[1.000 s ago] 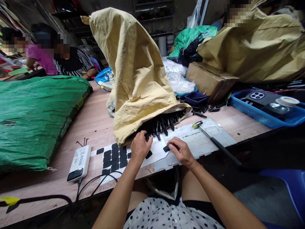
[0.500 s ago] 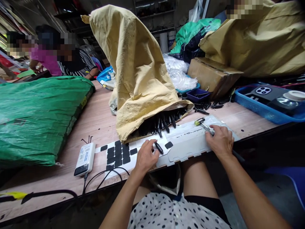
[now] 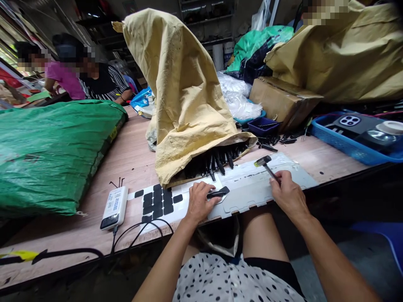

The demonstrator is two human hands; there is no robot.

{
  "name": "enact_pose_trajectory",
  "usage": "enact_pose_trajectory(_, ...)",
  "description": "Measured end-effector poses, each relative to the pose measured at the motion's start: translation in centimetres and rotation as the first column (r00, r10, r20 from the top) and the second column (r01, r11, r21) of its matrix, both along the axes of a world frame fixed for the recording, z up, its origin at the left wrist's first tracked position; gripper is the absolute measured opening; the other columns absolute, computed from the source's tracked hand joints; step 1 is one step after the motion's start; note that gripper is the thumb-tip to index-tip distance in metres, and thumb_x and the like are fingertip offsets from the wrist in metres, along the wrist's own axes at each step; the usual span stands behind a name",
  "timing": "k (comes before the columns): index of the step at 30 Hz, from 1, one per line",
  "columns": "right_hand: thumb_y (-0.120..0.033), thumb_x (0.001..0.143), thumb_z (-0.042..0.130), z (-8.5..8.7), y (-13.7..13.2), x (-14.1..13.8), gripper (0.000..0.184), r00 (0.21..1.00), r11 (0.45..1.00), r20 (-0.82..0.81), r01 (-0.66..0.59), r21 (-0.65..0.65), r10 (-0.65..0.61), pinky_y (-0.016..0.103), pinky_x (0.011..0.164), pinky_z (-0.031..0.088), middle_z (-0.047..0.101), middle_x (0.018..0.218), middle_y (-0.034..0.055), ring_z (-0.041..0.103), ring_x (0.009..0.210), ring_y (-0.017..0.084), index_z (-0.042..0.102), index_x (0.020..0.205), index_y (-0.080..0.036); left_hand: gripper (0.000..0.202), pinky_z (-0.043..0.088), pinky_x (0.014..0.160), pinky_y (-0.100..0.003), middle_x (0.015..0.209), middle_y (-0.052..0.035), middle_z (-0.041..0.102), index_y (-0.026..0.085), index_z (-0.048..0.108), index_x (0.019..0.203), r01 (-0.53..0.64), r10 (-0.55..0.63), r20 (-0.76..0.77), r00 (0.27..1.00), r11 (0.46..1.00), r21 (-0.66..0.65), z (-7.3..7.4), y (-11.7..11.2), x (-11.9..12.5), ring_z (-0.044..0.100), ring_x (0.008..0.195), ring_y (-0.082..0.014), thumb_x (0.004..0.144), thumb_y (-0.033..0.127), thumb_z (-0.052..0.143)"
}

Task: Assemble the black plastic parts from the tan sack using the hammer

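My left hand (image 3: 199,202) pinches a slim black pen-like part (image 3: 216,193) between thumb and fingers. It lies nearly level, its right end over a small black square pad on the white board (image 3: 248,188); whether they touch I cannot tell. Closed round the handle of a small hammer (image 3: 271,172) is my right hand (image 3: 288,193). The hammer's head, yellow at one end and dark at the other, is raised above the board. Left of my left hand, several black square pads (image 3: 158,203) lie in rows on a white sheet.
A tan sack (image 3: 185,92) spills black parts (image 3: 217,161) behind the board. A power bank (image 3: 113,207) with cables lies left, beside a green sack (image 3: 53,155). To the right are a blue tray (image 3: 349,147) and a cardboard box (image 3: 283,98). Two people (image 3: 100,82) sit back left.
My left hand has moved right, and the black part has turned from slanting to nearly level over the pad. The hammer has been lifted, its head tilting up off the board.
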State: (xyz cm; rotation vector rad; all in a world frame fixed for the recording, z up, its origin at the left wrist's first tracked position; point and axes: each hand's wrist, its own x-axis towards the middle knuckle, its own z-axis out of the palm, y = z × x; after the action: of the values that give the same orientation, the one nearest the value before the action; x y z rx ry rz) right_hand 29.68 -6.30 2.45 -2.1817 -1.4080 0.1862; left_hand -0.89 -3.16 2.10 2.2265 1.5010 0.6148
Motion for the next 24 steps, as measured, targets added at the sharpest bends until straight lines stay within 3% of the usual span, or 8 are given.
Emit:
enact_pose_trajectory(4,-0.038,0.093,0.051,1.4,-2.0,-4.0,0.038,0.944,0.959,-0.174,-0.265,0.106,0.280,0.033,0.065,0.048,0.073,0.092,0.0048,0.067,0.074,0.022,0.055,0.129,-0.023,0.015,0.037,0.090,-0.038,0.092,-0.0025,0.068,0.025,0.073,0.094,-0.017,0.021,0.071,0.997,0.998,-0.052,-0.2,0.3,0.1,0.054,0.099,-0.0238,0.081,0.031,0.078)
enact_pose_trajectory(8,-0.030,0.098,0.045,1.7,-3.2,-8.0,0.043,0.832,0.851,-0.202,-0.476,0.220,0.517,0.036,0.092,0.055,0.070,0.127,0.0069,0.068,0.113,0.023,0.054,0.140,-0.026,0.012,0.038,0.090,-0.037,0.088,-0.0016,0.068,0.025,0.074,0.091,-0.027,0.040,0.121,0.992,0.994,-0.106,0.0,0.3,-0.1,0.053,0.097,-0.0228,0.080,0.029,0.077)
enact_pose_trajectory(10,-0.025,0.099,0.044,1.5,-3.6,-9.4,0.044,0.786,0.808,-0.202,-0.539,0.238,0.584,0.037,0.099,0.054,0.066,0.135,0.0052,0.065,0.121,0.022,0.055,0.141,-0.028,0.012,0.038,0.090,-0.037,0.088,-0.0017,0.067,0.025,0.075,0.091,-0.031,0.046,0.136,0.990,0.993,-0.110,0.0,0.3,-0.2,0.053,0.096,-0.0225,0.080,0.028,0.077)
enact_pose_trajectory(16,-0.021,0.099,0.043,1.4,-4.5,-11.5,0.049,0.793,0.795,-0.116,-0.570,0.206,0.598,0.037,0.088,0.059,0.071,0.122,0.0053,0.070,0.104,0.024,0.054,0.145,-0.032,0.019,0.039,0.091,-0.039,0.091,-0.0025,0.065,0.027,0.078,0.099,-0.035,0.058,0.179,0.982,0.991,-0.131,-0.2,0.5,-0.4,0.054,0.096,-0.0220,0.080,0.026,0.077)
enact_pose_trajectory(24,-0.017,0.097,0.044,0.5,-4.3,-12.5,0.052,0.795,0.784,-0.050,-0.583,0.214,0.605,0.031,0.071,0.057,0.071,0.097,0.0049,0.070,0.083,0.022,0.056,0.144,-0.036,0.011,0.037,0.088,-0.037,0.088,-0.0013,0.064,0.026,0.078,0.092,-0.043,0.069,0.193,0.979,0.990,-0.137,-0.7,0.7,-0.6,0.053,0.094,-0.0207,0.080,0.024,0.079)
